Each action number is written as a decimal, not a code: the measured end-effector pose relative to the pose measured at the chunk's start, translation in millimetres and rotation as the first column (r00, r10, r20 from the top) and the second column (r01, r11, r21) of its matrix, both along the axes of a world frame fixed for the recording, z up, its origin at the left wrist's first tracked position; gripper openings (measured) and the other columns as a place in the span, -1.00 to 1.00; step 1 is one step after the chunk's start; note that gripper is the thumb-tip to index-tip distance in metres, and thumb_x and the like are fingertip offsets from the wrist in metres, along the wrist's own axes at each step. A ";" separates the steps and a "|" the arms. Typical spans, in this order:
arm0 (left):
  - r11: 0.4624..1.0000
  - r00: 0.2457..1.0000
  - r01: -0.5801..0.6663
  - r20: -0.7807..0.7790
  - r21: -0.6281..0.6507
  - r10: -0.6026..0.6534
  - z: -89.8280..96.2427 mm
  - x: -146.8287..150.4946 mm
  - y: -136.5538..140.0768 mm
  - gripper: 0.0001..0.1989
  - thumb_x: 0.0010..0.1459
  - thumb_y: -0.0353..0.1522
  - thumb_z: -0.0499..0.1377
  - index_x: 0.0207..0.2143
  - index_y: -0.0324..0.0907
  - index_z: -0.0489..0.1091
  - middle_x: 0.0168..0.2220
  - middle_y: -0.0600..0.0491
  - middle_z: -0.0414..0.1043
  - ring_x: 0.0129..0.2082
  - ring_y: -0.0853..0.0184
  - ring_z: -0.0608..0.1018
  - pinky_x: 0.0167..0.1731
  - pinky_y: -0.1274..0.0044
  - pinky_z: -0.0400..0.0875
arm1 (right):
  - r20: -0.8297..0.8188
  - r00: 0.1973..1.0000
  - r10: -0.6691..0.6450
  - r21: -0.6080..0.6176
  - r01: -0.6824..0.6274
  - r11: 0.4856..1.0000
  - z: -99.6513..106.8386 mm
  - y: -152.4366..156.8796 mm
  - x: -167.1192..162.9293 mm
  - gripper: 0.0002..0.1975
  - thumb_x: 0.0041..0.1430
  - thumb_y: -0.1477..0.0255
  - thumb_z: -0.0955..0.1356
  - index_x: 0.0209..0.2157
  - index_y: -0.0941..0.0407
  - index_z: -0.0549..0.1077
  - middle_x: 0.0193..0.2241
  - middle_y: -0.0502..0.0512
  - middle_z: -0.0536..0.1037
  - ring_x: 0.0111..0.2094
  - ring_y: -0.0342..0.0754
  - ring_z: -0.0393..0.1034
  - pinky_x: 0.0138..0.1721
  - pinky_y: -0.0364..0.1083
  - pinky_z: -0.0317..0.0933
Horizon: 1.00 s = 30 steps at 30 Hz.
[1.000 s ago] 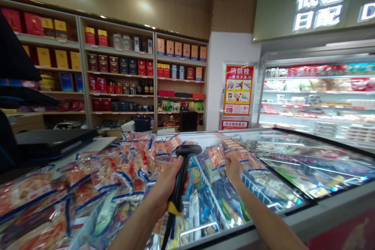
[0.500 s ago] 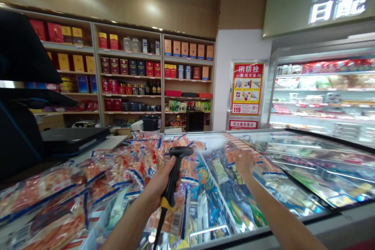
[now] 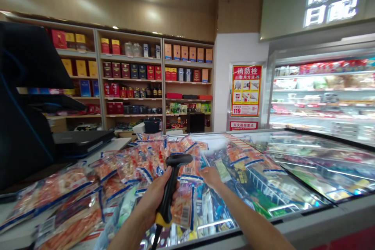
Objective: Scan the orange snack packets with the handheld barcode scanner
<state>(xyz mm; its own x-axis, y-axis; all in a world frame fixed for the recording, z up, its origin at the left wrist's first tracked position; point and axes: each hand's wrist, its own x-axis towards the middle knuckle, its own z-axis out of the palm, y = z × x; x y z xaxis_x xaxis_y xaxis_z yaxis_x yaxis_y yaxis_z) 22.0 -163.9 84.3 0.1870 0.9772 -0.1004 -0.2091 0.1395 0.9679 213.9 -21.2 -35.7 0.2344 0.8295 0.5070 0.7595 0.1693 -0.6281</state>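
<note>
A black and yellow barcode scanner (image 3: 170,187) stands upright in my left hand (image 3: 150,199), its fingers wrapped around the handle and its head at the top. My right hand (image 3: 211,177) is over the freezer glass, right beside a clear bag of reddish-orange food (image 3: 189,171). The fingers point left and are mostly hidden, so a grip on the bag's edge cannot be made out. Under the scanner, another blue-edged bag (image 3: 184,211) lies with its barcode label up. Many similar bags (image 3: 120,168) are heaped to the left, and several (image 3: 249,157) lie on the glass to the right.
The glass-topped chest freezer (image 3: 293,181) holds colourful packs in wire baskets. At left are a dark screen (image 3: 32,54) and a black flat device (image 3: 83,140). Behind are shelves of boxes (image 3: 131,71), a red fire-hydrant notice (image 3: 246,90) and a lit open fridge (image 3: 316,97).
My right hand has moved left from the bags on the right-hand glass to the bag beside the scanner. My left hand still holds the scanner. The view has shifted slightly.
</note>
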 end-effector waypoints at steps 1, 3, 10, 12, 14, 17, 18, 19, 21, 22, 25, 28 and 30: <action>1.000 1.000 0.005 -0.002 -0.002 -0.005 0.4 0.7 -1.7 -0.53 -0.10 -0.03 0.00 -0.63 -0.29 0.28 -0.78 0.12 0.23 -0.78 0.55 0.25 -0.74 0.69 0.12 | -0.016 1.000 0.026 -0.012 -0.026 1.000 2.9 -1.0 1.3 -0.80 -0.14 0.37 0.27 -0.72 0.08 0.42 -0.76 -0.03 0.42 -0.61 -0.12 0.31 -0.57 -0.19 0.06; 1.000 1.000 0.018 0.001 -0.006 -0.018 1.1 2.8 -3.8 -0.53 -0.10 -0.02 -0.01 -0.63 -0.29 0.28 -0.79 0.14 0.20 -0.79 0.55 0.23 -0.74 0.69 0.11 | -0.064 0.996 0.064 -0.010 -0.065 0.998 10.4 -2.8 8.3 -0.83 -0.12 0.42 0.24 -0.63 0.09 0.45 -0.66 -0.01 0.48 -0.56 -0.12 0.35 -0.54 -0.20 0.10; 0.997 0.997 0.082 -0.004 0.004 -0.082 6.9 16.3 -10.0 -0.53 -0.11 -0.02 -0.01 -0.61 -0.28 0.29 -0.78 0.12 0.21 -0.78 0.54 0.23 -0.75 0.69 0.09 | -0.131 0.975 -0.177 0.196 0.200 0.960 36.2 -1.7 71.2 -0.76 -0.07 0.36 0.19 -0.51 0.16 0.43 -0.54 0.13 0.49 -0.48 -0.03 0.35 -0.47 -0.13 0.12; 0.994 0.994 0.109 -0.015 -0.002 -0.109 8.3 21.8 -11.2 -0.53 -0.12 -0.02 0.00 -0.64 -0.28 0.28 -0.79 0.13 0.21 -0.79 0.55 0.22 -0.75 0.69 0.10 | -0.159 0.955 -0.250 0.225 0.282 0.933 37.1 -0.2 90.2 -0.74 -0.07 0.35 0.18 -0.47 0.17 0.43 -0.53 0.14 0.49 -0.48 -0.02 0.34 -0.48 -0.12 0.11; 0.992 0.992 0.128 -0.003 -0.021 -0.128 8.8 27.3 -11.1 -0.56 -0.13 -0.02 0.02 -0.62 -0.26 0.26 -0.80 0.14 0.21 -0.80 0.54 0.22 -0.75 0.68 0.11 | -0.176 0.939 -0.296 0.232 0.332 0.915 35.4 0.5 105.0 -0.73 -0.07 0.35 0.17 -0.44 0.16 0.43 -0.52 0.13 0.49 -0.48 -0.01 0.34 -0.49 -0.12 0.09; 0.985 0.986 0.165 0.032 -0.041 -0.164 8.3 34.3 -8.7 -0.60 -0.16 -0.03 0.06 -0.58 -0.23 0.25 -0.78 0.15 0.24 -0.79 0.52 0.25 -0.76 0.66 0.13 | -0.159 0.926 -0.341 0.228 0.371 0.900 32.1 -0.9 118.4 -0.71 -0.06 0.35 0.16 -0.41 0.16 0.43 -0.50 0.13 0.50 -0.46 -0.01 0.34 -0.47 -0.11 0.07; 0.983 0.984 0.178 0.036 -0.042 -0.176 8.0 36.2 -7.6 -0.60 -0.16 -0.04 0.06 -0.57 -0.23 0.25 -0.77 0.15 0.25 -0.79 0.51 0.26 -0.75 0.66 0.14 | -0.145 0.922 -0.358 0.222 0.383 0.897 31.5 -1.8 120.8 -0.71 -0.06 0.35 0.16 -0.40 0.16 0.43 -0.50 0.13 0.50 -0.46 0.00 0.34 -0.47 -0.11 0.07; 0.981 0.982 0.190 0.034 -0.041 -0.188 7.8 38.1 -6.6 -0.60 -0.16 -0.04 0.06 -0.56 -0.23 0.25 -0.77 0.14 0.25 -0.78 0.50 0.26 -0.76 0.65 0.14 | -0.131 0.918 -0.373 0.214 0.394 0.894 31.3 -2.8 122.4 -0.71 -0.06 0.36 0.16 -0.40 0.16 0.43 -0.49 0.14 0.50 -0.45 0.00 0.33 -0.47 -0.11 0.06; 0.976 0.977 0.214 0.019 -0.042 -0.213 8.1 41.6 -5.4 -0.60 -0.15 -0.04 0.05 -0.55 -0.23 0.25 -0.78 0.14 0.24 -0.79 0.50 0.25 -0.76 0.65 0.14 | -0.112 0.910 -0.400 0.197 0.414 0.888 31.6 -4.8 124.0 -0.71 -0.05 0.36 0.16 -0.40 0.16 0.43 -0.48 0.14 0.49 -0.46 -0.01 0.33 -0.47 -0.11 0.05; 0.973 0.974 0.226 0.012 -0.042 -0.226 8.6 43.4 -5.4 -0.59 -0.15 -0.03 0.04 -0.55 -0.24 0.26 -0.78 0.14 0.23 -0.79 0.50 0.25 -0.76 0.64 0.14 | -0.111 0.907 -0.407 0.193 0.422 0.886 31.9 -5.7 124.3 -0.71 -0.05 0.35 0.16 -0.40 0.16 0.43 -0.49 0.14 0.49 -0.46 -0.01 0.33 -0.48 -0.11 0.05; 0.969 0.969 0.248 0.026 -0.017 -0.247 11.2 48.8 -8.0 -0.58 -0.15 -0.02 0.04 -0.57 -0.25 0.25 -0.71 0.11 0.28 -0.78 0.52 0.26 -0.75 0.64 0.14 | -0.114 0.901 -0.419 0.196 0.434 0.879 32.9 -7.3 124.2 -0.72 -0.04 0.34 0.16 -0.42 0.15 0.43 -0.50 0.13 0.49 -0.47 0.00 0.33 -0.51 -0.11 0.02; 0.972 0.970 0.234 0.065 0.007 -0.234 14.2 52.5 -12.0 -0.59 -0.14 -0.02 0.04 -0.54 -0.23 0.24 -0.65 0.13 0.30 -0.76 0.54 0.26 -0.75 0.65 0.13 | -0.109 0.900 -0.421 0.211 0.435 0.876 32.7 -7.6 124.2 -0.71 -0.03 0.31 0.16 -0.44 0.16 0.43 -0.52 0.14 0.49 -0.49 0.00 0.32 -0.52 -0.11 0.00; 0.971 0.968 0.241 0.067 0.001 -0.241 15.5 53.4 -13.3 -0.58 -0.14 -0.01 0.03 -0.51 -0.22 0.25 -0.66 0.15 0.27 -0.76 0.55 0.26 -0.75 0.66 0.13 | -0.100 0.905 -0.414 0.222 0.426 0.877 32.3 -7.4 124.2 -0.70 -0.02 0.30 0.16 -0.46 0.16 0.43 -0.53 0.14 0.49 -0.50 -0.01 0.32 -0.52 -0.11 0.00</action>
<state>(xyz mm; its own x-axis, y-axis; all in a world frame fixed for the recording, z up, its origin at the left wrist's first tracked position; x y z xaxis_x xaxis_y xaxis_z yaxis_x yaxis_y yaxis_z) 75.4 -177.2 99.8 0.4231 0.9019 -0.0869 -0.2321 0.2006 0.9518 338.1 -28.6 -3.3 0.5635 0.5069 0.6523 0.7618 -0.0133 -0.6477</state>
